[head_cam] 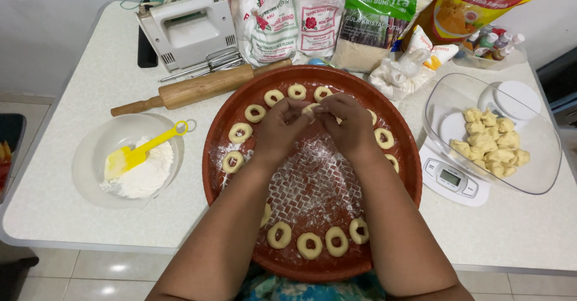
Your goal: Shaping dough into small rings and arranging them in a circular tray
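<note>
Left hand (281, 127) and right hand (348, 124) pinched together on dough piece (311, 110) above tray (312, 265); best shaped gently, hole kept even; set down in gap among rings (309, 245).

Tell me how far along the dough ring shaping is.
Done: many dough rings line the rim of the red tray. In hand: the left hand and right hand pinch one dough piece. Left: dough lumps wait in the clear bowl.
</note>
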